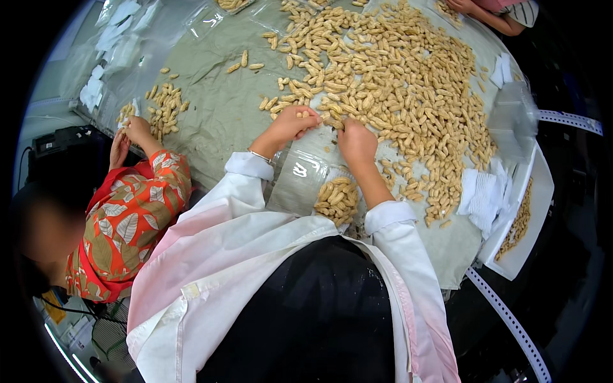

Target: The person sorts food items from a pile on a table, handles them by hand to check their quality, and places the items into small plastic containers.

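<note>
My left hand (294,124) is curled around a few unshelled peanuts (302,115), which show at its fingers. Close by on the right, my right hand (357,142) has its fingertips down at a peanut (336,123) on the near edge of a large peanut pile (407,76). Its curled fingers hide whether they grip it. Between my forearms lies a clear plastic clamshell box, its lid (297,177) folded out to the left. Peanuts (337,198) fill the other half, with white netting (341,172) at its far edge.
At left, a co-worker in a patterned sleeve (165,179) handles peanuts beside a small heap (165,110). Another person's arm (498,21) reaches in at far right. White foam nets (483,194), stacked clear boxes (512,122) and a white bin of peanuts (541,215) stand at right.
</note>
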`<state>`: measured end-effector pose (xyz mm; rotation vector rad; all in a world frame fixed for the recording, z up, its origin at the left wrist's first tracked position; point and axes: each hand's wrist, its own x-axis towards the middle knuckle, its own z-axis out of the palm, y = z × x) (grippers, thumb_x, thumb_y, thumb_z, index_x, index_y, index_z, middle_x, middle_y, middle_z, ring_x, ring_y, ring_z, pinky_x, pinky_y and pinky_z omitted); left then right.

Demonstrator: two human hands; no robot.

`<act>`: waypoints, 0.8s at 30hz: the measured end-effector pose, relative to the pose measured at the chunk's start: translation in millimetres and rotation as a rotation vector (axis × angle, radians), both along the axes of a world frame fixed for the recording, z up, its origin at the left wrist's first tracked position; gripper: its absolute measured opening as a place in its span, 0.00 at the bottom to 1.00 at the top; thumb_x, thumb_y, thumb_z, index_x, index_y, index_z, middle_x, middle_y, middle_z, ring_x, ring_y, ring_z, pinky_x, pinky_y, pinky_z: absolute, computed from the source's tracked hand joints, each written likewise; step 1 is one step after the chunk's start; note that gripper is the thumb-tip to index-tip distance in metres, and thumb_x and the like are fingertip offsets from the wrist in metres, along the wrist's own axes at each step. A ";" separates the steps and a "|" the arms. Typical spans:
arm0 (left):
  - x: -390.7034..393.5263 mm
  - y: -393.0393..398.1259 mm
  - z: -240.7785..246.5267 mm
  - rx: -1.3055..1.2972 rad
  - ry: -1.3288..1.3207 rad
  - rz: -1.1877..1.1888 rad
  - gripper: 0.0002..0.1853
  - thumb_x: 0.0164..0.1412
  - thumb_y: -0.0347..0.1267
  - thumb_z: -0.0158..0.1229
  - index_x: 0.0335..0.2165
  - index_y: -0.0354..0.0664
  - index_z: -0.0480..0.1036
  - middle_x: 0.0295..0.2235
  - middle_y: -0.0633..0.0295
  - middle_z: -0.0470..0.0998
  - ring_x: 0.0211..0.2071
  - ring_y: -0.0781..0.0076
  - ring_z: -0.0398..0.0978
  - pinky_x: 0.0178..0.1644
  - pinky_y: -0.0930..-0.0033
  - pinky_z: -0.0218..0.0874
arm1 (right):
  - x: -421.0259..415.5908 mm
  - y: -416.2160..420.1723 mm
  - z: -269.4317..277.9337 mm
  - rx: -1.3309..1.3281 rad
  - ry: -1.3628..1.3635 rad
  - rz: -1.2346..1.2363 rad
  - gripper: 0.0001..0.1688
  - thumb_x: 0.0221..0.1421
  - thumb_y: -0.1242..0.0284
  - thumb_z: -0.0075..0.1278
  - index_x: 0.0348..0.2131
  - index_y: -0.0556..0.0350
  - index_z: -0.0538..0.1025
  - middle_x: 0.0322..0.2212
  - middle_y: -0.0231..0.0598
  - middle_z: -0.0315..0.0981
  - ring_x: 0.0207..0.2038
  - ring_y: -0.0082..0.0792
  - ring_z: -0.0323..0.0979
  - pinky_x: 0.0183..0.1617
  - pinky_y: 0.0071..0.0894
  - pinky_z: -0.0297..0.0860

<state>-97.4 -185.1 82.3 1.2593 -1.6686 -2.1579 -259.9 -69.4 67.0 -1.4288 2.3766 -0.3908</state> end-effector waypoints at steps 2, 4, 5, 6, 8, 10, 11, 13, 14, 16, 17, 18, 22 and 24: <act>12.3 3.2 2.0 0.263 0.159 0.105 0.06 0.62 0.32 0.56 0.32 0.41 0.73 0.29 0.59 0.79 0.17 0.88 0.59 0.18 0.82 0.46 | -2.1 0.2 -2.9 0.020 -0.040 -0.001 0.16 0.49 0.68 0.58 0.39 0.53 0.79 0.31 0.44 0.78 0.32 0.45 0.77 0.34 0.42 0.71; 24.5 8.8 2.4 0.366 0.289 0.158 0.05 0.63 0.31 0.55 0.34 0.39 0.72 0.34 0.56 0.79 0.17 0.85 0.60 0.18 0.81 0.48 | -6.6 5.1 11.7 -0.014 -0.194 -0.047 0.13 0.51 0.70 0.57 0.36 0.58 0.78 0.26 0.44 0.78 0.29 0.40 0.77 0.30 0.37 0.70; 28.4 11.3 2.0 0.420 0.355 0.180 0.05 0.63 0.30 0.55 0.35 0.39 0.71 0.37 0.54 0.79 0.17 0.83 0.61 0.18 0.81 0.49 | -11.8 8.3 16.9 0.018 -0.507 -0.133 0.12 0.52 0.70 0.56 0.36 0.59 0.78 0.24 0.40 0.76 0.25 0.35 0.74 0.27 0.33 0.67; 30.1 13.6 1.1 0.437 0.379 0.182 0.05 0.63 0.30 0.55 0.35 0.39 0.71 0.37 0.53 0.79 0.17 0.83 0.61 0.18 0.81 0.49 | -19.8 12.1 21.9 0.050 -0.816 -0.222 0.12 0.53 0.71 0.55 0.36 0.60 0.78 0.23 0.37 0.74 0.22 0.31 0.71 0.24 0.30 0.64; 31.6 18.5 -1.1 0.471 0.427 0.184 0.05 0.63 0.30 0.54 0.36 0.39 0.69 0.38 0.51 0.79 0.17 0.83 0.61 0.18 0.81 0.50 | -33.2 24.3 24.4 0.080 -1.249 -0.331 0.11 0.55 0.71 0.54 0.36 0.61 0.77 0.21 0.32 0.71 0.17 0.22 0.63 0.20 0.24 0.58; 27.4 21.9 2.4 0.509 0.450 0.166 0.05 0.63 0.30 0.54 0.36 0.39 0.69 0.38 0.49 0.79 0.17 0.82 0.61 0.18 0.81 0.51 | -42.8 37.6 27.5 0.070 -1.495 -0.367 0.10 0.57 0.70 0.53 0.35 0.60 0.77 0.21 0.27 0.67 0.14 0.15 0.54 0.17 0.19 0.51; 24.9 23.7 3.4 0.527 0.461 0.157 0.05 0.63 0.30 0.54 0.36 0.39 0.69 0.38 0.48 0.78 0.17 0.82 0.61 0.18 0.81 0.51 | -44.5 42.7 28.3 0.056 -1.519 -0.385 0.10 0.58 0.70 0.53 0.35 0.60 0.76 0.22 0.27 0.67 0.14 0.15 0.53 0.17 0.19 0.50; 19.1 26.5 3.2 0.535 0.493 0.121 0.05 0.63 0.30 0.54 0.36 0.39 0.69 0.38 0.47 0.78 0.17 0.82 0.61 0.19 0.81 0.51 | -44.8 49.4 33.5 0.021 -1.571 -0.417 0.10 0.58 0.70 0.53 0.34 0.60 0.75 0.22 0.28 0.67 0.13 0.13 0.50 0.17 0.17 0.47; 16.1 28.4 3.0 0.538 0.508 0.102 0.05 0.64 0.30 0.54 0.36 0.39 0.69 0.38 0.46 0.78 0.17 0.82 0.61 0.19 0.81 0.51 | -45.3 53.3 34.5 -0.001 -1.596 -0.438 0.09 0.58 0.70 0.53 0.34 0.59 0.75 0.22 0.28 0.67 0.13 0.13 0.50 0.17 0.17 0.47; 11.0 32.3 4.5 0.581 0.531 0.101 0.05 0.64 0.30 0.53 0.35 0.39 0.69 0.38 0.46 0.78 0.17 0.82 0.62 0.19 0.81 0.52 | -48.0 61.6 36.1 -0.051 -1.645 -0.474 0.09 0.58 0.70 0.54 0.34 0.58 0.74 0.22 0.28 0.67 0.13 0.14 0.51 0.16 0.17 0.47; 8.8 34.3 5.2 0.602 0.542 0.101 0.05 0.64 0.30 0.53 0.35 0.39 0.69 0.38 0.46 0.78 0.17 0.81 0.62 0.19 0.81 0.52 | -50.8 70.3 35.7 -0.111 -1.673 -0.532 0.10 0.59 0.69 0.53 0.35 0.59 0.74 0.22 0.27 0.66 0.13 0.14 0.50 0.16 0.16 0.47; 7.1 35.8 5.7 0.604 0.548 0.098 0.05 0.64 0.30 0.53 0.36 0.39 0.69 0.37 0.47 0.78 0.17 0.81 0.62 0.19 0.80 0.52 | -56.1 82.0 34.9 -0.169 -1.701 -0.587 0.11 0.60 0.69 0.52 0.37 0.59 0.73 0.22 0.27 0.65 0.13 0.14 0.50 0.16 0.16 0.47; 5.6 40.4 3.4 0.620 0.556 0.084 0.06 0.63 0.29 0.53 0.38 0.38 0.70 0.34 0.50 0.78 0.17 0.80 0.63 0.20 0.78 0.54 | -123.4 146.4 45.3 -0.400 -1.691 -0.817 0.11 0.56 0.70 0.57 0.36 0.57 0.74 0.22 0.27 0.67 0.15 0.14 0.53 0.15 0.13 0.48; 0.5 43.4 1.5 0.627 0.550 0.041 0.08 0.63 0.30 0.53 0.39 0.37 0.70 0.34 0.51 0.78 0.18 0.79 0.64 0.21 0.78 0.55 | -219.6 220.6 22.4 -0.647 -1.691 -0.959 0.11 0.56 0.72 0.56 0.39 0.56 0.74 0.24 0.25 0.68 0.17 0.14 0.56 0.15 0.12 0.50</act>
